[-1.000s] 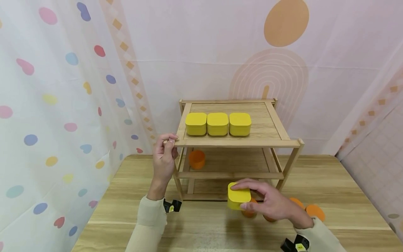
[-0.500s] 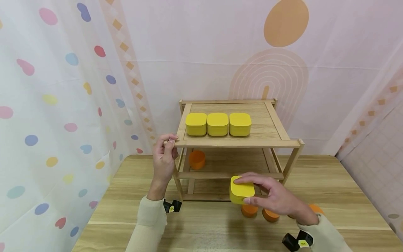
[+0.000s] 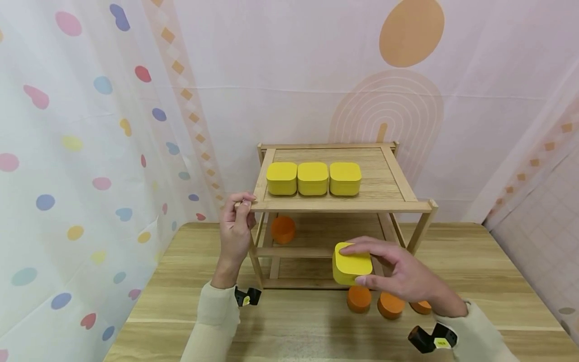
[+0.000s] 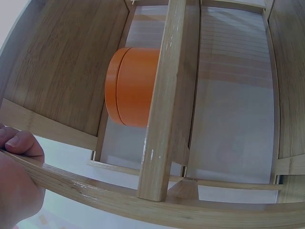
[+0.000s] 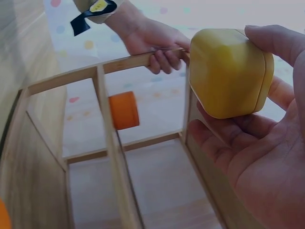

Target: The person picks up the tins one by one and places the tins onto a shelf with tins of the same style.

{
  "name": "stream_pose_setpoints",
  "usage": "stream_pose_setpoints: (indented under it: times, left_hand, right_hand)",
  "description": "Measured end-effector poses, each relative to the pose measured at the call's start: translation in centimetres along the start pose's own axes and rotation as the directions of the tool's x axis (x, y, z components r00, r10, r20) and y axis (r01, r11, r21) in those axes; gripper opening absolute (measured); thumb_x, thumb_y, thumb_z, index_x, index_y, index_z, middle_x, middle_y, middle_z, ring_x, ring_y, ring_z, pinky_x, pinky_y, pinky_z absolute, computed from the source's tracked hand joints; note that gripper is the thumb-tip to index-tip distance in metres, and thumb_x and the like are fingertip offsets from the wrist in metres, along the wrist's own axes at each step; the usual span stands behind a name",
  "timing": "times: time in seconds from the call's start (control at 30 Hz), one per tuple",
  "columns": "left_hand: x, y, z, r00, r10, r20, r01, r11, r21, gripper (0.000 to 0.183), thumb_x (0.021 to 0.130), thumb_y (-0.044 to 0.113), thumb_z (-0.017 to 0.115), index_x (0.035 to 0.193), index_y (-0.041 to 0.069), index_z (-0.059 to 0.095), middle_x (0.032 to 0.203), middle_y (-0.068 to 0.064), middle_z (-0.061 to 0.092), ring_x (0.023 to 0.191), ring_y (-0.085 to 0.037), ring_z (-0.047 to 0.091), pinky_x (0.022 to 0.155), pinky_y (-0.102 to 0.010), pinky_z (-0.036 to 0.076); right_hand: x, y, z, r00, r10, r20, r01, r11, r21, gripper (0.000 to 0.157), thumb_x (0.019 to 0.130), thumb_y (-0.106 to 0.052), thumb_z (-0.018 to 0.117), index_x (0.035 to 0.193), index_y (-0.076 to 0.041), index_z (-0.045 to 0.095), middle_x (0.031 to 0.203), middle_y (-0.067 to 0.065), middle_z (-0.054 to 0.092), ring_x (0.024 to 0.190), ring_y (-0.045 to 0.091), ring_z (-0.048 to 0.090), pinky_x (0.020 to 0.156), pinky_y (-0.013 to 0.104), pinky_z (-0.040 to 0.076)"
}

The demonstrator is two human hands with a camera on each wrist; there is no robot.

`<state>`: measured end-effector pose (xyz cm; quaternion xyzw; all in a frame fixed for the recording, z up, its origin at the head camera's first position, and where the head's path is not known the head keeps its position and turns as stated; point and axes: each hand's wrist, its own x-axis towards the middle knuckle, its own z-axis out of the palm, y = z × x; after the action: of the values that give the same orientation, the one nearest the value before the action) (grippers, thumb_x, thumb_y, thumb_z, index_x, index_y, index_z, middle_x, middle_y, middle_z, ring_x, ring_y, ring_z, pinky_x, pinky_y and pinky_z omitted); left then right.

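Note:
My right hand [image 3: 402, 269] holds a yellow square tin with rounded corners [image 3: 352, 264], thumb on one side and fingers on the other. The tin is in the air in front of the wooden shelf rack [image 3: 334, 206], overlapping its lower front in the head view. Gripping the rack's top left front corner is my left hand [image 3: 237, 221], its fingers curled round the rail, also seen in the left wrist view. Three more yellow tins [image 3: 312, 179] stand in a row on the top shelf, from the left side to the middle. On the middle shelf, at the left, sits a round orange tin [image 4: 136, 88].
On the wooden table [image 3: 181, 311], several round orange tins [image 3: 391, 304] stand at the rack's front right, partly below my right hand. A patterned curtain [image 3: 289, 90] hangs behind and to the left of the rack.
My right hand has lifted the yellow tin up and slightly right, toward the rack, uncovering orange tins on the table. My left hand keeps its hold on the rack corner.

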<state>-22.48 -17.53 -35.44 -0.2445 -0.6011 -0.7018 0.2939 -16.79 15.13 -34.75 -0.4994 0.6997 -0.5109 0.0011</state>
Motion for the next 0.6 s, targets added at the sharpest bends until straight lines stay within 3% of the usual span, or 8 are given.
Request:
stream_pose_setpoints:
  times: [0.3, 0.6]
  left_hand:
    - [-0.1, -0.1, -0.1, 1.0, 0.004, 0.001, -0.004, 1.0, -0.008, 0.016, 0.102, 0.008, 0.042, 0.102, -0.001, 0.056, 0.058, 0.003, 0.034, 0.049, -0.013, 0.027, 0.045, -0.025, 0.022]
    - [0.0, -0.1, -0.1, 1.0, 0.004, 0.002, -0.004, 1.0, 0.008, 0.017, 0.103, 0.009, 0.042, 0.102, -0.003, 0.054, 0.058, 0.003, 0.033, 0.049, -0.012, 0.028, 0.046, -0.024, 0.023]
  right_hand:
    - [0.6, -1.0, -1.3, 0.999, -0.039, -0.007, 0.038, 0.999, -0.034, 0.055, 0.084, 0.013, 0.065, 0.136, -0.004, 0.055, 0.134, 0.009, 0.057, 0.122, 0.018, 0.055, 0.104, 0.026, 0.043]
    - [0.9, -1.8, -2.8, 0.999, -0.038, -0.032, 0.038, 0.999, -0.003, 0.055, 0.082, 0.018, 0.064, 0.134, 0.001, 0.055, 0.133, 0.004, 0.057, 0.113, 0.015, 0.055, 0.095, 0.024, 0.048]
